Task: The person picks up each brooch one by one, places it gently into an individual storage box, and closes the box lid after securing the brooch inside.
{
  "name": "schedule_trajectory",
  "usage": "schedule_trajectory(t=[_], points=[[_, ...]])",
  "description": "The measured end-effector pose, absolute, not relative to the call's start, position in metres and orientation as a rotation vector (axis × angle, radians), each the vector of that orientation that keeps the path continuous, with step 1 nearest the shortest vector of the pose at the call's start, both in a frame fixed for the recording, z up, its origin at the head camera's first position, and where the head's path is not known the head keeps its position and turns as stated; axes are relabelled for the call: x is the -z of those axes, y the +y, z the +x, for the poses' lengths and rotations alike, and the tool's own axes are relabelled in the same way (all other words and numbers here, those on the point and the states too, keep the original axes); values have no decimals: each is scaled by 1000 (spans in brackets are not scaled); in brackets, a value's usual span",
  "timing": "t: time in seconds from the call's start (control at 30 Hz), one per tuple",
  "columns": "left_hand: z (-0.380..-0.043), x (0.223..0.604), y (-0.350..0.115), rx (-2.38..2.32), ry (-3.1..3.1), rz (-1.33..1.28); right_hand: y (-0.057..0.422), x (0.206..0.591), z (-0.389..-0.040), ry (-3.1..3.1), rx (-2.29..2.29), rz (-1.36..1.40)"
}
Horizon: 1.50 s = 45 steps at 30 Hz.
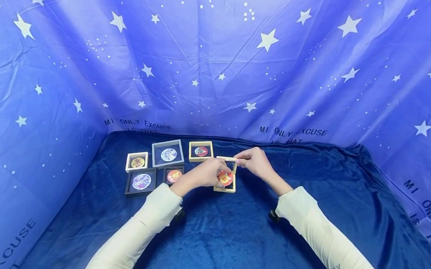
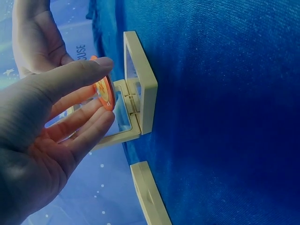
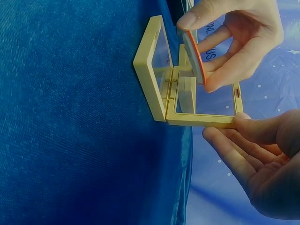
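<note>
A round red badge (image 1: 224, 178) with a gold centre is pinched between the thumb and fingertips of my left hand (image 1: 209, 172). It hovers over a hinged cream display frame (image 3: 151, 70) with clear windows, which stands opened on the cloth. One half of that frame lies down and the other is raised at about a right angle. My right hand (image 1: 255, 161) pinches the outer edge of the raised half between thumb and forefinger. In the right wrist view the badge (image 3: 196, 57) shows edge-on, apart from both windows.
Left of my hands lie several framed discs: a cream frame (image 1: 137, 170), a grey frame (image 1: 168, 165), another cream frame (image 1: 201, 159), a large black frame (image 1: 129, 189) and a small black frame (image 1: 183, 167). A blue velvet cloth (image 1: 214, 237) covers the table; a starry curtain (image 1: 203, 53) surrounds it.
</note>
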<state>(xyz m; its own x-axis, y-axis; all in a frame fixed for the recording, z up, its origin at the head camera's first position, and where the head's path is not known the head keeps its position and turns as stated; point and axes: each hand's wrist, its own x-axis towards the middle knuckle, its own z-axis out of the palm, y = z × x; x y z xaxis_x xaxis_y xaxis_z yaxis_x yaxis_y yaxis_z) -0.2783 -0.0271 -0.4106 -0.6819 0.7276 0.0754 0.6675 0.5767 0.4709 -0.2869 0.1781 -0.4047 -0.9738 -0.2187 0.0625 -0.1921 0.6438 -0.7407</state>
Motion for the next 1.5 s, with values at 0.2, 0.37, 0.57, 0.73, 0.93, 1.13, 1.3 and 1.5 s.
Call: schedule_trajectory(t=[0.2,0.37,0.57,0.73,0.93,1.13,1.3,1.5], points=[[-280,412,-25,-676,2688,1178,179,404,-286,2817,1262,-362],[-280,412,-23,-626,2715,1195,179,403,-287,2811,1271,-358],[-280,413,-22,-602,2723,1191,178,402,-288,2806,1279,-352],[-279,414,-21,-564,2750,1152,177,403,-288,2811,1270,-345],[-278,418,-18,-546,2783,1065,178,403,-287,2819,1266,-358],[-276,421,-17,-568,2797,1028,178,403,-286,2811,1274,-356],[-276,423,-16,-561,2808,1003,178,402,-285,2818,1256,-348],[-276,425,-14,-564,2829,971,178,403,-285,2820,1256,-347]])
